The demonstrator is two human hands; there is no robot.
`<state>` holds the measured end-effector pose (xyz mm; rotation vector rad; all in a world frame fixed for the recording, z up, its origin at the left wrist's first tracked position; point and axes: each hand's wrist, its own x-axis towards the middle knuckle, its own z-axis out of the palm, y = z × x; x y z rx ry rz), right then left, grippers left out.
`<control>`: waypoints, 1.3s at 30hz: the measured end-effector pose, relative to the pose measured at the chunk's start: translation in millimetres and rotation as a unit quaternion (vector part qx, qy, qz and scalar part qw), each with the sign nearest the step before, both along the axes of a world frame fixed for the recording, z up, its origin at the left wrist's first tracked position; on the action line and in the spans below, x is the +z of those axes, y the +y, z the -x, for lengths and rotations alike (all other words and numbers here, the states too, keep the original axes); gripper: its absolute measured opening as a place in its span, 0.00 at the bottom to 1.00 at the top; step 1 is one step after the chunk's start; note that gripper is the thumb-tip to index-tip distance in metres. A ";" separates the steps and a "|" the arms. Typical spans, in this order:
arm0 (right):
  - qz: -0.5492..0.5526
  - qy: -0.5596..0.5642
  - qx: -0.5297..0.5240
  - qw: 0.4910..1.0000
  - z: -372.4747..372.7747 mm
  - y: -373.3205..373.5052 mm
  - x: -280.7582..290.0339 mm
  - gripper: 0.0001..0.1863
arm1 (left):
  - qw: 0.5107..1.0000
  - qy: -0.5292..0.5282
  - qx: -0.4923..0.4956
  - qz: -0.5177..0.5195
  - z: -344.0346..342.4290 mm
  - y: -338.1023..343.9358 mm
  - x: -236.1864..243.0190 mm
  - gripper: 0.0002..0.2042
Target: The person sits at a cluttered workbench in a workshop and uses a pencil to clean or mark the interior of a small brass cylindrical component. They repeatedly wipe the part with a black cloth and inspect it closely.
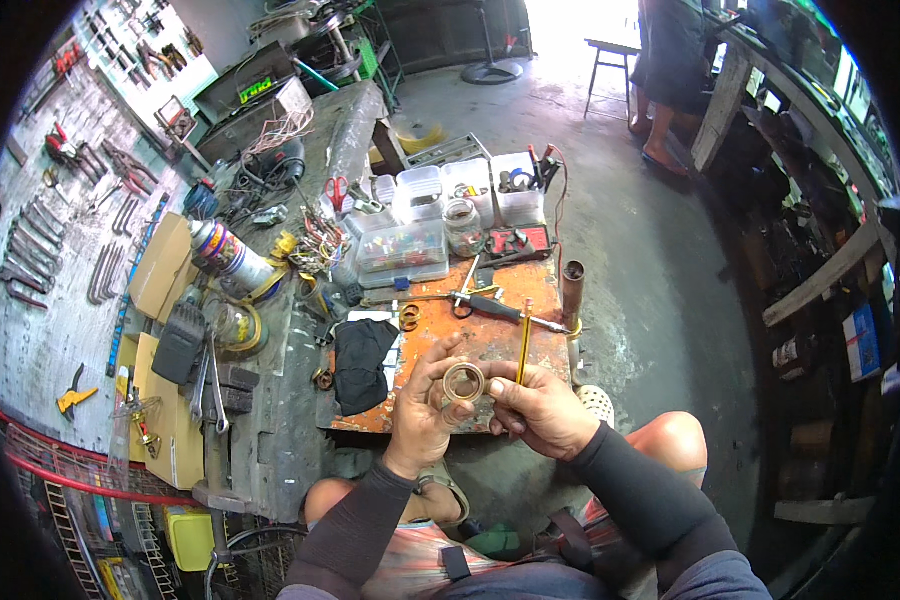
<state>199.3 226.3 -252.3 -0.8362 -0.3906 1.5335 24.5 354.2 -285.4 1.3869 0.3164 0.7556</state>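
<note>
A brass-coloured metal ring [465, 368] is held up in front of me, its round opening facing me. My left hand [422, 412] grips it from the left between thumb and fingers. My right hand [548, 412] is closed around a yellow-and-black striped pencil [525, 342] that points upward. The right fingertips come close to the ring's right edge; whether they touch it I cannot tell. Below the hands is a worn orange bench top [430, 345]. Several similar rings [410, 318] lie on it, beyond my left hand, beside a folded black cloth [364, 365].
A soldering iron [505, 308] lies across the bench. Behind it stand clear plastic boxes [402, 255] and a glass jar [462, 228]. A spray can [232, 255], cardboard box [170, 410] and wrenches [210, 385] are on the left. A person [660, 100] stands at the far right.
</note>
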 end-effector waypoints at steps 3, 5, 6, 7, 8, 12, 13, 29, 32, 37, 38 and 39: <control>-0.008 0.084 0.008 0.996 0.3 -0.3 -10.0 0.20 | 1.000 0.010 -0.021 0.010 2.3 0.8 1.1 0.35; -0.022 0.126 0.042 0.991 -0.4 0.8 -13.3 0.21 | 1.000 0.018 -0.015 0.006 3.7 -1.1 4.3 0.35; -0.010 0.113 0.041 0.993 0.3 0.8 -11.2 0.21 | 0.999 0.038 0.002 -0.033 5.1 -1.1 7.5 0.36; 0.003 0.100 0.040 0.994 1.1 -0.8 -7.8 0.20 | 0.994 0.066 -0.005 -0.086 7.3 1.2 9.7 0.36; 0.012 0.087 0.039 0.995 1.4 -1.2 -1.3 0.20 | 0.985 0.095 -0.012 -0.143 7.9 5.3 15.6 0.36; 0.018 -0.032 -0.015 0.999 -8.4 -8.3 11.1 0.17 | 0.886 0.239 0.173 -0.359 15.7 24.6 39.2 0.28; 0.016 -0.067 -0.026 0.997 -16.5 -11.4 10.4 0.17 | 0.844 0.290 0.234 -0.387 19.2 35.0 43.1 0.26; -0.033 -0.102 -0.013 0.994 9.7 -19.6 18.3 0.29 | 0.854 0.250 0.379 -0.256 69.1 -30.2 72.7 0.18; -0.120 -0.128 0.028 0.984 53.1 -19.7 -10.3 0.25 | 0.940 0.170 0.233 -0.179 61.7 -83.7 40.5 0.22; -0.141 -0.166 0.120 0.969 66.2 -23.0 -32.3 0.21 | 0.966 0.127 0.216 -0.059 76.3 -96.9 32.3 0.23; -0.143 -0.194 0.120 0.963 70.0 -24.5 -26.0 0.21 | 0.958 0.140 0.231 -0.096 82.3 -97.2 34.6 0.22; -0.144 -0.222 0.120 0.957 72.7 -27.9 -20.1 0.21 | 0.948 0.153 0.245 -0.132 85.4 -98.8 36.3 0.21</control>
